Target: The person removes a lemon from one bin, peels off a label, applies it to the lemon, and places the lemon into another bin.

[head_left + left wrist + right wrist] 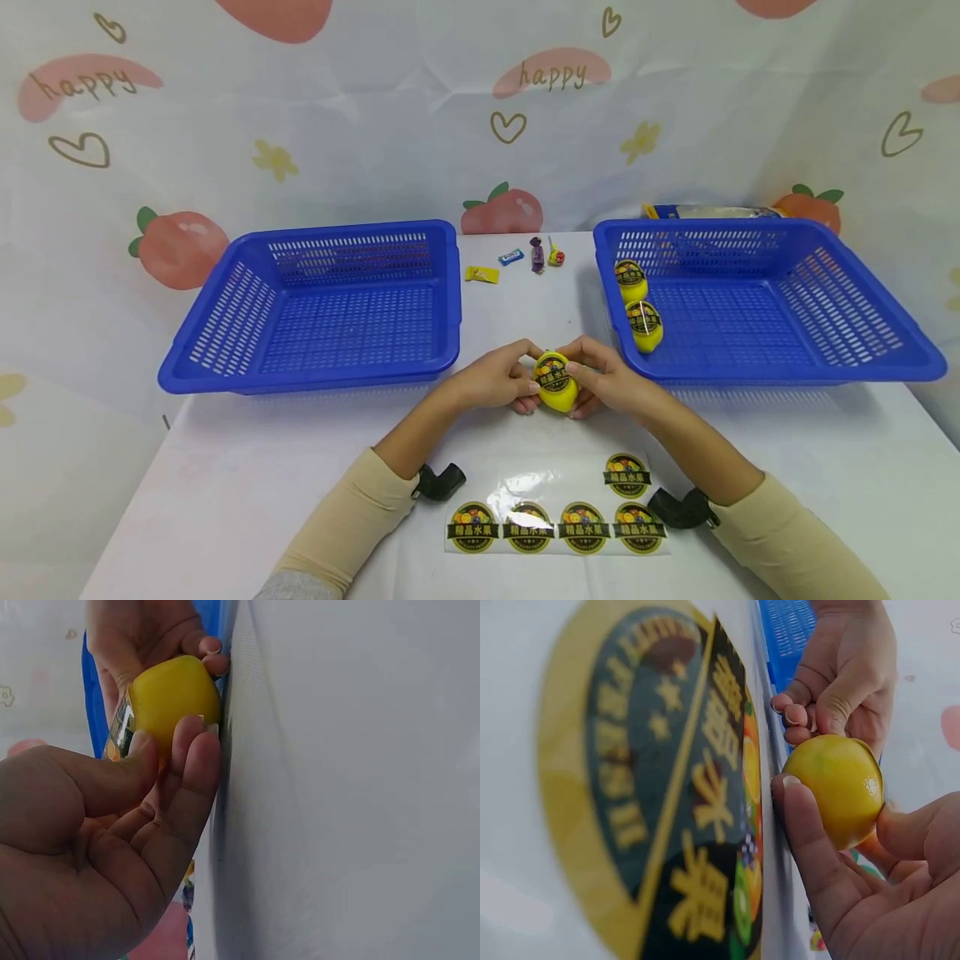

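A yellow lemon-like fruit (557, 387) with a round black-and-yellow sticker on top sits between both hands just above the white table. My left hand (501, 382) grips it from the left, and my right hand (604, 382) grips it from the right. The left wrist view shows the fruit (171, 694) pinched by fingers of both hands; the right wrist view shows the fruit (838, 790) the same way. A clear sheet of stickers (555, 525) lies near the front edge.
An empty blue basket (315, 308) stands at the left. A second blue basket (757, 300) at the right holds two stickered yellow fruits (643, 327). Small wrapped candies (517, 260) lie between the baskets at the back. A blue-and-yellow packet (712, 212) lies behind the right basket.
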### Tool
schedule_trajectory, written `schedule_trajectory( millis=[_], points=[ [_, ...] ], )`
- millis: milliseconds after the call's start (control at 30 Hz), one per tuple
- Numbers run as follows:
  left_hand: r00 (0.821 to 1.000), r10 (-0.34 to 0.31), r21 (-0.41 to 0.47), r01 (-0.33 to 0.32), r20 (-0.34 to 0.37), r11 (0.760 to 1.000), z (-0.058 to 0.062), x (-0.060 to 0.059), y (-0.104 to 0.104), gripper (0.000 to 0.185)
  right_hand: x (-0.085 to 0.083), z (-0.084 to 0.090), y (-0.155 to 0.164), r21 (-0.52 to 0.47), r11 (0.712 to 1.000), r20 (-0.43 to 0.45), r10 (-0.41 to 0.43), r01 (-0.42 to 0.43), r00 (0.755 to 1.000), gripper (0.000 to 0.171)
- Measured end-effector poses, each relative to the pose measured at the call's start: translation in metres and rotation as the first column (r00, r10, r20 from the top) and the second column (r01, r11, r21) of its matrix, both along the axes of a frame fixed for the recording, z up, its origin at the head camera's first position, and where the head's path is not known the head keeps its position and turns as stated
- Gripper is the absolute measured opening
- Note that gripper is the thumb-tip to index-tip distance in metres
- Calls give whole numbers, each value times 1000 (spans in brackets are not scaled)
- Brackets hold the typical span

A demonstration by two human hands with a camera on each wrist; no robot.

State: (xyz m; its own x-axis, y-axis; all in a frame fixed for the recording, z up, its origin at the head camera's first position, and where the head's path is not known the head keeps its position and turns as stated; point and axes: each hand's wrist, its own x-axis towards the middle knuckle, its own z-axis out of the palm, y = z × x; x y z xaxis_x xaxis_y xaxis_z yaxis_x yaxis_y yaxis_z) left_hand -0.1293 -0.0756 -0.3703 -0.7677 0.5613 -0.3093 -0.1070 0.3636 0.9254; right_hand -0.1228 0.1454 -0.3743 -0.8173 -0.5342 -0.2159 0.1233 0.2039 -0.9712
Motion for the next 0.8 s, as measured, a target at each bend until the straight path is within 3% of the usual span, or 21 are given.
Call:
schedule_trajectory(
  millis=[333,533,667,800],
  points=[
    [1000,-16,1,16,3,1000,2,2,-2,35,-1,-4,-1,-6,1000,30,-25,25,999,29],
    [993,-44,-169,25,-110,985,10,7,0,43,3,-4,-2,79,997,-49,-1,4,999,34],
    [974,-103,-296,39,-204,954,15,10,0,48,7,-2,-2,212,977,-169,64,-27,984,52],
    [952,-155,-364,50,-265,930,18,13,-2,49,9,3,0,314,946,-250,165,-81,954,74]
  ],
)
